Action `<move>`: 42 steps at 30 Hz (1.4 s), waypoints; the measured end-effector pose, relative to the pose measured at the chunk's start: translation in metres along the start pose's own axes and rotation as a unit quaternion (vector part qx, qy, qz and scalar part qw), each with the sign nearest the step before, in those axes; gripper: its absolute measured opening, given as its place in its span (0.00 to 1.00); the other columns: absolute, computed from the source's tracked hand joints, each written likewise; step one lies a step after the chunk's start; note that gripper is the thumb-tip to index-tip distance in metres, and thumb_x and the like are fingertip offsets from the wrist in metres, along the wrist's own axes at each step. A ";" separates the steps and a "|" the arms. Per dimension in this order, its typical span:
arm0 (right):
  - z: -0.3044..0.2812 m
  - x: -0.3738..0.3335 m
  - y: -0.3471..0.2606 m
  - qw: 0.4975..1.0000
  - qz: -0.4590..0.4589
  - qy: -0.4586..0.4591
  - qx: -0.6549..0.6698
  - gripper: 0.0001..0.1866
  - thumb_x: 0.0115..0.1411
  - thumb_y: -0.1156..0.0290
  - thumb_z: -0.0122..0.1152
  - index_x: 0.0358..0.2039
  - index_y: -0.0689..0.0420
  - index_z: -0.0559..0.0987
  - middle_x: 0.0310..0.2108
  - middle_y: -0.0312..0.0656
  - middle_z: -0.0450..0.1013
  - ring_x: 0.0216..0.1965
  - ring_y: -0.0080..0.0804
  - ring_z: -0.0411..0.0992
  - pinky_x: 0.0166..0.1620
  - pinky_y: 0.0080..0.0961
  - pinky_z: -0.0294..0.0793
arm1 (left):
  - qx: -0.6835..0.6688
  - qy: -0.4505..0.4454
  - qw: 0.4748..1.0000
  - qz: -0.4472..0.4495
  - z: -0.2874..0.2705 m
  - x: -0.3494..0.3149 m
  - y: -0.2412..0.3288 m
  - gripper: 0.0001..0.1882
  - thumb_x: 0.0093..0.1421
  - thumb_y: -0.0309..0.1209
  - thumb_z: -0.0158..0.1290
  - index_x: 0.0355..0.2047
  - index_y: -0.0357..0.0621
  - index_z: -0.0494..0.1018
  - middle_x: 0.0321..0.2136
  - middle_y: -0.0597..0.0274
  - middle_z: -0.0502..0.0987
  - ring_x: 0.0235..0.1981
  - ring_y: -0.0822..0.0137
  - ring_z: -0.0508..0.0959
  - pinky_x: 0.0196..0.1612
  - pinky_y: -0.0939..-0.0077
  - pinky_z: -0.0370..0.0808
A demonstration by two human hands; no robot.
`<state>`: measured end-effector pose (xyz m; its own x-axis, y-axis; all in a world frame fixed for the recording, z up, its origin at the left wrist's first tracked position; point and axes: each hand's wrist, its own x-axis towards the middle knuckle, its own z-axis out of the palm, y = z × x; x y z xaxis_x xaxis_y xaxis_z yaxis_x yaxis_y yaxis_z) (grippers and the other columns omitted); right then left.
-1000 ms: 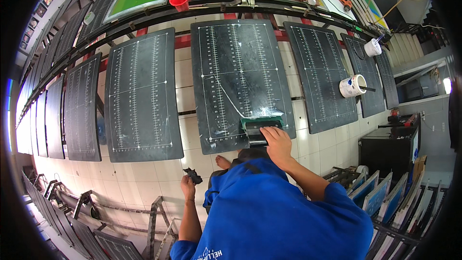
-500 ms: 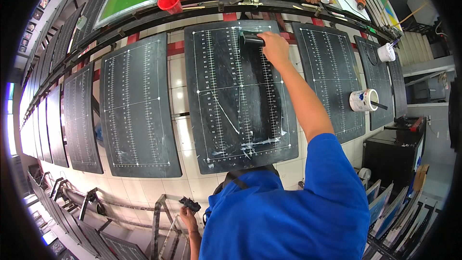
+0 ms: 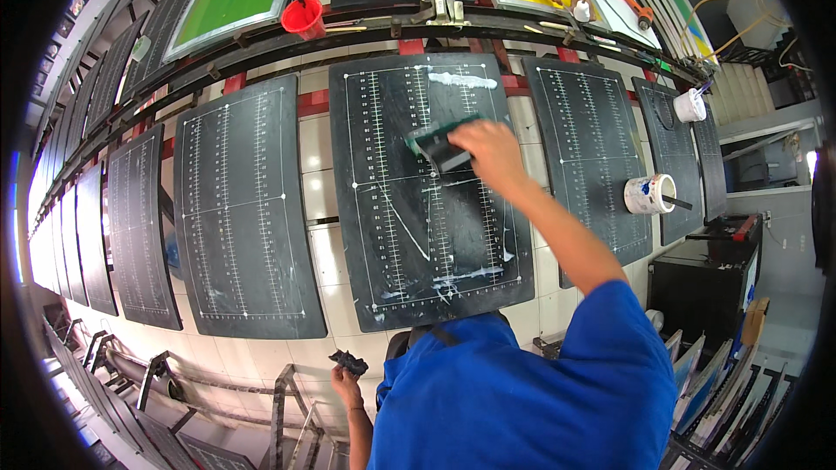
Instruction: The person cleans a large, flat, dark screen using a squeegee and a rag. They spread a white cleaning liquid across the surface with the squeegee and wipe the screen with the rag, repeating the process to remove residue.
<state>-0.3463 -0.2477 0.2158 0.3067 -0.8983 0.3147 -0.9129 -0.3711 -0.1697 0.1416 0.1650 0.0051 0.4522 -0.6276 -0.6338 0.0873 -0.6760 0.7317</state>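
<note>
The right hand (image 3: 489, 153) grips a green-edged squeegee blade (image 3: 442, 147) near the far edge of the black gridded printing board (image 3: 418, 235); the left hand (image 3: 346, 376) pinches a dark crumpled rag (image 3: 349, 360). Uneven pressure could streak the white paste (image 3: 462, 80).

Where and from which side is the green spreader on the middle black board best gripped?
Judging by its pose, take the green spreader along its upper back edge, coming from the right, as the right hand does. Its working edge lies flat against the black board, so only the back is free. The left hand holds a dark rag.
</note>
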 end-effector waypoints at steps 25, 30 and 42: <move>0.004 -0.053 0.015 0.990 0.136 -0.009 -0.034 0.25 0.44 0.78 0.68 0.47 0.51 0.81 0.47 0.35 0.76 0.48 0.38 0.74 0.49 0.34 0.75 | 0.050 -0.033 0.998 0.003 -0.007 0.014 -0.004 0.13 0.64 0.24 0.45 0.46 0.30 0.70 0.38 0.50 0.77 0.37 0.62 0.80 0.37 0.69 0.83; -0.018 -0.139 -0.063 0.985 0.168 -0.004 -0.022 0.27 0.41 0.80 0.68 0.46 0.52 0.81 0.46 0.35 0.76 0.48 0.39 0.74 0.49 0.34 0.76 | 0.033 -0.055 0.998 0.003 -0.023 0.033 -0.038 0.12 0.63 0.23 0.45 0.45 0.31 0.70 0.38 0.52 0.77 0.36 0.63 0.80 0.35 0.70 0.83; -0.054 -0.244 -0.160 0.971 0.235 -0.044 -0.011 0.24 0.44 0.77 0.68 0.46 0.51 0.81 0.44 0.34 0.76 0.47 0.37 0.74 0.48 0.37 0.75 | 0.054 -0.044 0.998 0.001 -0.067 0.048 -0.070 0.11 0.62 0.22 0.46 0.43 0.32 0.72 0.34 0.52 0.78 0.32 0.63 0.81 0.31 0.68 0.84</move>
<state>-0.2893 0.0437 0.2169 -0.1240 -0.9843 0.1252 -0.9627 0.0888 -0.2556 0.2163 0.2079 -0.0598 0.3716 -0.6576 -0.6553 -0.0120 -0.7092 0.7049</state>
